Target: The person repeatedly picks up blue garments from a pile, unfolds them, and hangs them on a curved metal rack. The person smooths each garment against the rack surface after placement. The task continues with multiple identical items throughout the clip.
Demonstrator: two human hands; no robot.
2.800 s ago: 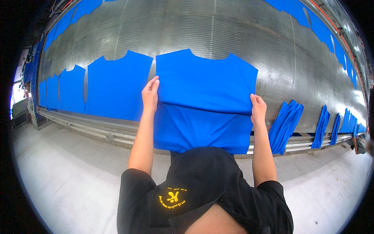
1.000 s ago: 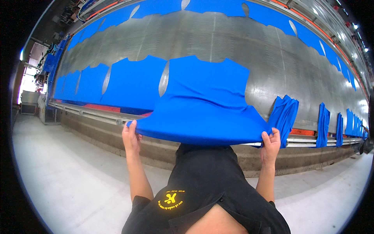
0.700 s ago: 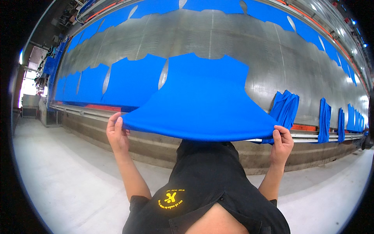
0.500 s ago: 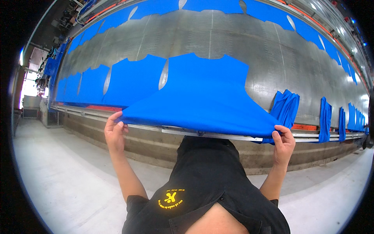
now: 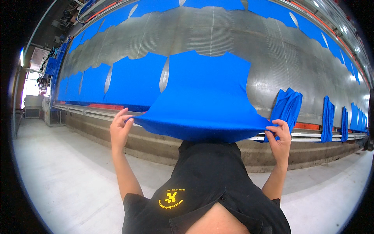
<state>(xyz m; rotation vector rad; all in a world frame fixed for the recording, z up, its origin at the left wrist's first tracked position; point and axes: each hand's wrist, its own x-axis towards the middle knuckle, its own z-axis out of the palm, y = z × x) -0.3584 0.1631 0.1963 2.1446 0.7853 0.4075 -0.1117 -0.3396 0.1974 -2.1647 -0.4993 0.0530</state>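
Head view: the person is lifting a blue fabric panel (image 5: pixel 202 105) off the ribbed metal wall (image 5: pixel 272 58), its near edge pulled out toward the body. The left hand (image 5: pixel 120 130) pinches the left corner, the right hand (image 5: pixel 278 134) the right one, fingers closed on cloth. The next move probably calls for keeping both grips even while drawing the top free.

Blue cloth piece (image 5: pixel 204 97), plain, shirt-panel shape w/ neck notch at top. Upper part lies flat on ribbed metal surface; lower edge lifted off it, stretched taut, one corner pinched on each side.
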